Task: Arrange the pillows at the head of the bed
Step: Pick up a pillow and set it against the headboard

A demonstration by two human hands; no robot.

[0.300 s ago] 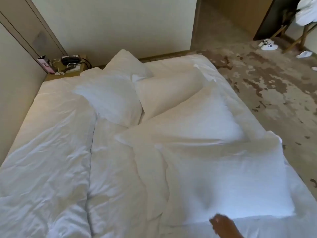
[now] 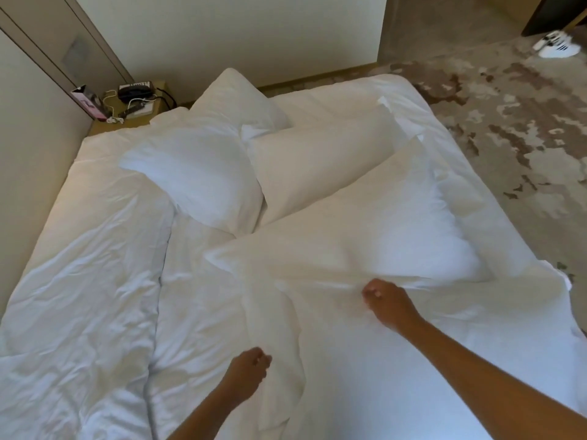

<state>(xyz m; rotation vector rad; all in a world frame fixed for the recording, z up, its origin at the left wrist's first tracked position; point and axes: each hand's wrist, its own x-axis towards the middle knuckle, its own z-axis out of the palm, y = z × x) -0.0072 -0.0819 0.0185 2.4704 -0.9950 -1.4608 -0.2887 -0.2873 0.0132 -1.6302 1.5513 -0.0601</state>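
Observation:
Several white pillows lie across the right half of the bed [image 2: 79,249]. The nearest pillow [image 2: 397,369] fills the lower right. My right hand [image 2: 386,301] grips a fold at its far edge. My left hand [image 2: 251,368], fingers curled, holds the pillow's left edge. Just beyond lies a second pillow [image 2: 365,223], slanted. A third pillow [image 2: 317,160] and a bluish-white one [image 2: 197,176] lie further back. Another pillow [image 2: 235,96] stands at the far end by the wall.
A crumpled white duvet [image 2: 89,312] covers the bed's left half. A nightstand [image 2: 133,106] with a phone and cables sits in the far left corner. Patterned carpet [image 2: 524,138] runs along the bed's right side, with white shoes [image 2: 556,46] on it.
Both arms have come forward into view. My right hand moved up to the near pillow's far edge and took hold; my left hand took its left edge. The view has dipped lower.

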